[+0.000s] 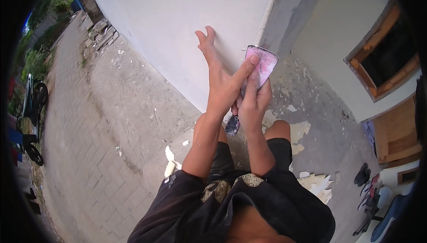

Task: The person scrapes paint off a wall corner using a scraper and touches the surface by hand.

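A scraper (265, 61) with a pinkish, worn blade and a dark handle is held near the corner of a white wall (178, 16). My right hand (255, 98) is wrapped round its lower part, with the handle end showing below. The thumb of my left hand (222, 76) lies on the blade face, while its other fingers are spread towards the wall. Whether those fingertips touch the wall I cannot tell.
Peeled flakes (316, 185) lie on the concrete floor near my legs. A wooden-framed window (382, 51) is at the right, with footwear (362, 175) below it. Paving (89, 163) and a motorbike (33, 109) are at the left, rubble (101, 34) at the back left.
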Demonstrator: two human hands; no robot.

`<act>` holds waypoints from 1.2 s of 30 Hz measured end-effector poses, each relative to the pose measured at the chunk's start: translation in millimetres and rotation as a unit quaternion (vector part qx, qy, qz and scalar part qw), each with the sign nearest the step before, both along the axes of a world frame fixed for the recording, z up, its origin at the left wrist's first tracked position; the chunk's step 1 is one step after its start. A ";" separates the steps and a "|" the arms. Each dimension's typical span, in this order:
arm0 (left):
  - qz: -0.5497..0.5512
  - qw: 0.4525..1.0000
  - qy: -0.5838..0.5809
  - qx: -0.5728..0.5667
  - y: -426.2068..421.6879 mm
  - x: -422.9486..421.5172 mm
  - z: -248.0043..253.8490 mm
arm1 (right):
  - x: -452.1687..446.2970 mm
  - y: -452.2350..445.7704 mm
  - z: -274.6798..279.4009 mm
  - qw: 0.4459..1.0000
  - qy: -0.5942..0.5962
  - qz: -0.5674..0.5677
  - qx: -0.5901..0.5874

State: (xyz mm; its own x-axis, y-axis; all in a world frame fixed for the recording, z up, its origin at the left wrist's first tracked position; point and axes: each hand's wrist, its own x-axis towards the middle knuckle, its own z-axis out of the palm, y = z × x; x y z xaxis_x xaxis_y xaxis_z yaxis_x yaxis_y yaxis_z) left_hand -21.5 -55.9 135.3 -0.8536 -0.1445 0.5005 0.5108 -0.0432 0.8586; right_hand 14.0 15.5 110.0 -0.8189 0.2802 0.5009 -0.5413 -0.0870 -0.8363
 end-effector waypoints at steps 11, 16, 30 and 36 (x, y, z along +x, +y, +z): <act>0.018 1.000 -0.004 -0.023 2.8 -1.9 -0.6 | 13.1 27.2 12.7 0.988 -0.046 0.145 -0.007; -0.004 1.000 0.013 -0.012 -2.5 -3.9 -2.6 | 8.2 24.8 10.5 0.989 -0.030 0.143 -0.016; 0.038 0.999 -0.004 -0.012 7.2 0.5 4.7 | 1.6 19.9 16.2 0.993 -0.003 0.119 -0.014; 0.028 0.999 -0.016 0.023 7.6 -1.0 20.3 | -14.6 19.1 34.5 0.994 0.050 0.097 0.017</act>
